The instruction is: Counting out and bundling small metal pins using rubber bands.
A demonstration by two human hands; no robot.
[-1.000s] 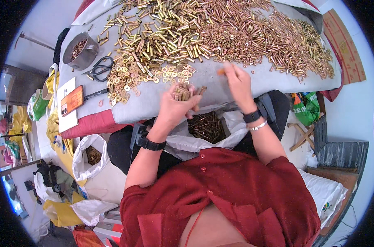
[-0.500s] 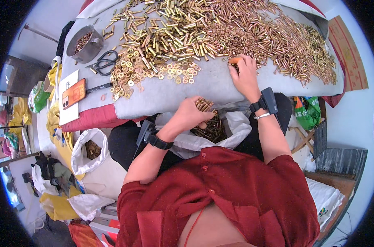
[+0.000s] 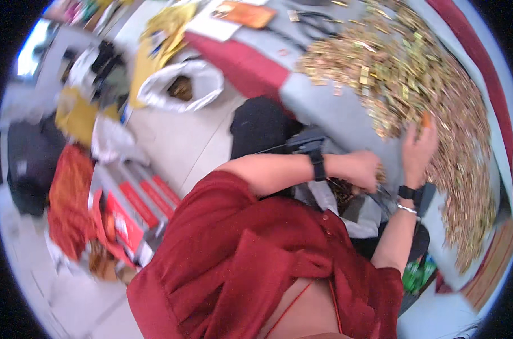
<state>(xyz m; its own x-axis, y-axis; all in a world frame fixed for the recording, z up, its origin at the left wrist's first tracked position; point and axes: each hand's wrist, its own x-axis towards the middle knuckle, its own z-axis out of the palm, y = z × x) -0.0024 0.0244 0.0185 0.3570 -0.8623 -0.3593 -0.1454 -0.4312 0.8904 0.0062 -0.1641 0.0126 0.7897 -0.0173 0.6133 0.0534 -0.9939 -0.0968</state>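
My left hand is closed round a bundle of short brass tubes, whose ends show at its fingers. It hangs over a white sack in my lap with more tubes inside. My right hand reaches onto the pile of brass tubes on the grey-covered table. An orange cover sits on one of its fingers; thumb and fingers look apart, though blurred. Closer to the table edge lie gold-coloured washers, smeared by motion.
An orange phone on white paper and dark-handled scissors lie on the table. Another white sack with brass-coloured pieces stands on the tiled floor. Red-and-grey boxes and orange cloth are at the left.
The view has swung round to the left, so the table now lies at the upper right and more floor shows. My left hand still holds the tubes; my right stays at the pile.
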